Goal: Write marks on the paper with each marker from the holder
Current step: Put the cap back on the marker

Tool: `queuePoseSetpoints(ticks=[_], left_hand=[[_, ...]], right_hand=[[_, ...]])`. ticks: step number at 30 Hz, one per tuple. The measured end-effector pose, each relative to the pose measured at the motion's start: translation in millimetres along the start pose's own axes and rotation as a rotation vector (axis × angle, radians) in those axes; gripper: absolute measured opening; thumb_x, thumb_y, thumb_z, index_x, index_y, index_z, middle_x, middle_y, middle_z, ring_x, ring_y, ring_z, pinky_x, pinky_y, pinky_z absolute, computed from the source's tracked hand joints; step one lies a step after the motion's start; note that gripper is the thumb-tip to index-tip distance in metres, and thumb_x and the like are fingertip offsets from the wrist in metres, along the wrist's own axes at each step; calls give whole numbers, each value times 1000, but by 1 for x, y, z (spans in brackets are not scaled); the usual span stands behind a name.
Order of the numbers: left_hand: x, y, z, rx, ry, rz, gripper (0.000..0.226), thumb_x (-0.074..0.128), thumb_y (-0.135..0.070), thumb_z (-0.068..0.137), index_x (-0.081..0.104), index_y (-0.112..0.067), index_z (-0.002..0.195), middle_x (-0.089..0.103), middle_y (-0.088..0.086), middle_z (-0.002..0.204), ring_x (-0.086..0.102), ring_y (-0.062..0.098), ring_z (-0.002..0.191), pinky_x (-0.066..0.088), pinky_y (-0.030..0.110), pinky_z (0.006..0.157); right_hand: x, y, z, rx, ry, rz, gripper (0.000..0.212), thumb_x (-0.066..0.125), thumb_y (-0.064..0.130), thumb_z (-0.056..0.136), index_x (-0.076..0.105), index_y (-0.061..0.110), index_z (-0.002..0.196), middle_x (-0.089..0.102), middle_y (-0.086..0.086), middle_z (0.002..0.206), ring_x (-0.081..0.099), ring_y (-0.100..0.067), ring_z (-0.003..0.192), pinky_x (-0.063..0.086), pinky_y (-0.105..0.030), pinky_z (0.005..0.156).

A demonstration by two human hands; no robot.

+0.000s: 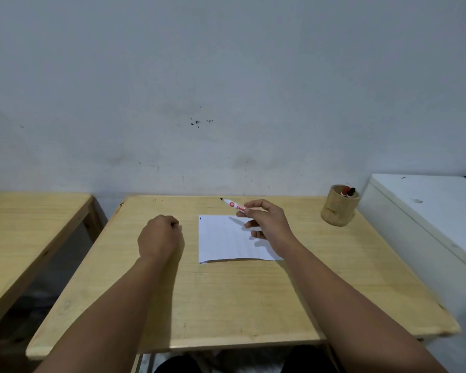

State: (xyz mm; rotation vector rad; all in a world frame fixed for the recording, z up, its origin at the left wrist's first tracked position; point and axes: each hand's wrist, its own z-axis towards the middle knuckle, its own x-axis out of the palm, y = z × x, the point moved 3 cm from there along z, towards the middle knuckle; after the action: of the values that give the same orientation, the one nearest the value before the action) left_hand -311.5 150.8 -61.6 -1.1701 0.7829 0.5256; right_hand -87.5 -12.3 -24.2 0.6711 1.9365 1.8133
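A white sheet of paper [223,239] lies in the middle of the wooden table [226,297], with a small dark mark near its top left corner. My right hand [264,220] hovers over the paper's far right part and grips a white marker [233,205] with red print. Its uncapped dark tip points away to the far left, above the table beyond the paper. My left hand [160,235] rests on the table left of the paper, fingers curled shut; whether it hides a cap I cannot tell. A round wooden holder [338,208] at the far right holds two markers [347,191].
A second wooden table [30,219] stands to the left across a gap. A white cabinet or appliance [428,211] abuts the table's right side. A grey wall [226,90] runs right behind the table's far edge.
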Motion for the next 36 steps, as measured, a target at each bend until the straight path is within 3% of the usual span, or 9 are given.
queuePoseSetpoints(ticks=[5, 9, 18, 22, 27, 31, 36], left_hand=[[-9, -31, 3, -194, 111, -707, 14, 67, -12, 94, 78, -10, 85, 78, 8, 90, 71, 21, 85, 58, 32, 79], [-18, -61, 1, -216, 204, -946, 10, 72, -11, 93, 77, -6, 85, 74, 11, 86, 69, 20, 81, 60, 33, 83], [-29, -102, -11, -153, 267, -909, 14, 73, -9, 93, 78, 2, 98, 75, 16, 90, 70, 20, 79, 61, 35, 83], [-26, -119, -20, -106, 275, -841, 11, 73, -9, 92, 79, 0, 94, 76, 15, 85, 71, 21, 78, 61, 32, 78], [-19, -143, -26, -85, 205, -774, 10, 74, -8, 89, 79, 1, 87, 71, 11, 68, 63, 19, 56, 63, 37, 82], [-5, -162, -29, -88, 218, -737, 10, 75, -6, 88, 78, -4, 79, 72, 12, 71, 68, 23, 61, 64, 40, 85], [10, -204, -24, -48, 249, -735, 10, 77, -6, 86, 78, -4, 76, 74, 14, 74, 70, 22, 58, 65, 41, 84]], right_hand=[[1, -8, -3, -91, 60, -218, 23, 78, 8, 94, 78, 15, 116, 82, -16, 102, 60, -4, 53, 45, -20, 51], [6, -5, -7, -176, 75, -281, 16, 79, 4, 94, 82, 13, 106, 73, 2, 84, 57, 5, 52, 43, -11, 50], [-10, 19, -21, -249, 46, -278, 18, 76, 1, 95, 82, 4, 111, 74, 1, 86, 57, 6, 51, 42, -9, 50], [-17, 24, -29, -254, 31, -294, 16, 77, 2, 94, 83, 10, 106, 75, 2, 87, 57, 3, 53, 43, -9, 51], [-28, 30, -33, -269, -12, -274, 11, 80, 6, 93, 81, 8, 103, 73, 0, 88, 58, -6, 58, 48, -15, 56], [-46, 32, -34, -293, -38, -347, 12, 80, 9, 93, 78, 20, 95, 72, 8, 85, 62, -17, 69, 51, -17, 62], [-84, 43, -25, -340, -106, -371, 11, 81, 7, 92, 80, 18, 95, 72, 8, 82, 64, -2, 59, 52, -16, 63]])
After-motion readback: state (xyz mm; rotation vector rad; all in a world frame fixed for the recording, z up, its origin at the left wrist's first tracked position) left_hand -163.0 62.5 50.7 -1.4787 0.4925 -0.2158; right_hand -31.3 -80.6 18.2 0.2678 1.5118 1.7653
